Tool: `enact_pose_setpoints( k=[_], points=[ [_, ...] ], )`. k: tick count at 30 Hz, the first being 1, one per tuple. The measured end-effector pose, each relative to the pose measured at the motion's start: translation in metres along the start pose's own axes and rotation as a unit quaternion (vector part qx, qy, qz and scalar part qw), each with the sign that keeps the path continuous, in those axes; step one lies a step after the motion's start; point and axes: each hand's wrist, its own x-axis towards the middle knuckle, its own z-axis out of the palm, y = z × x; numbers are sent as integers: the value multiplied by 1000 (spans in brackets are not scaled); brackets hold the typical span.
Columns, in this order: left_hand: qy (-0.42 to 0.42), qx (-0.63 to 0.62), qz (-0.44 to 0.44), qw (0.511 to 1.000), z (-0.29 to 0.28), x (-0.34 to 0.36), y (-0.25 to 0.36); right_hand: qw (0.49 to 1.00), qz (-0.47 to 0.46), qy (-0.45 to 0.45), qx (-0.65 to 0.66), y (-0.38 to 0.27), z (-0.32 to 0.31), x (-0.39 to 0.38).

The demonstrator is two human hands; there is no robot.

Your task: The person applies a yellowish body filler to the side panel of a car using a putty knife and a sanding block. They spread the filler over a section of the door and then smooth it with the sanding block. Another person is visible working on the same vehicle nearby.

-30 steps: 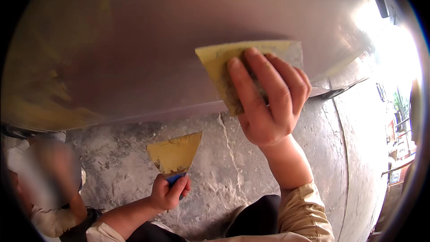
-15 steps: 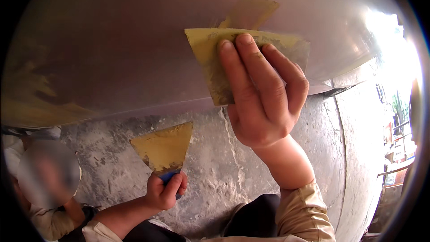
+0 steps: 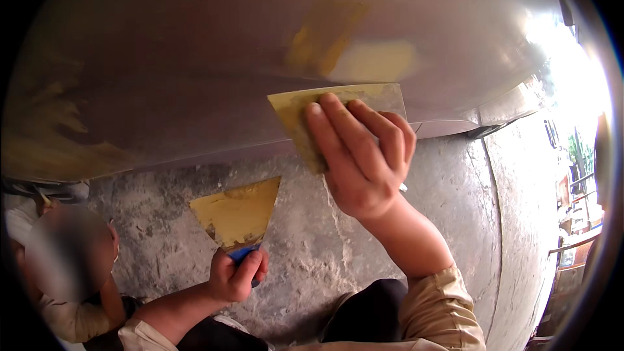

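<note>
Head cam: R hand clamps spreader, thumb prob. behind; L hand clenched rd scraper, blade above.

Relative to half a second earlier, the spreader in the right hand's fingers sits lower on the panel, its upper edge now rising slightly rightward. A pale yellow smear shows above it, beside more of the ochre strip. Relative to one second earlier, the scraper in the left hand's fingers is slightly higher and farther left.
</note>
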Motion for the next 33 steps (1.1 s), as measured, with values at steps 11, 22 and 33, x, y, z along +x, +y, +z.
enact_pose_setpoints(
  k=[11,22,33],
  points=[
    [-9,-16,6,1000,9,6,0,992,-29,117,-36,43,2,48],
    [8,-1,7,1000,-1,2,-10,995,-6,87,-50,18,22,-1],
    [-26,24,27,999,-4,2,-6,997,-13,78,-27,35,-22,7]
  ],
)
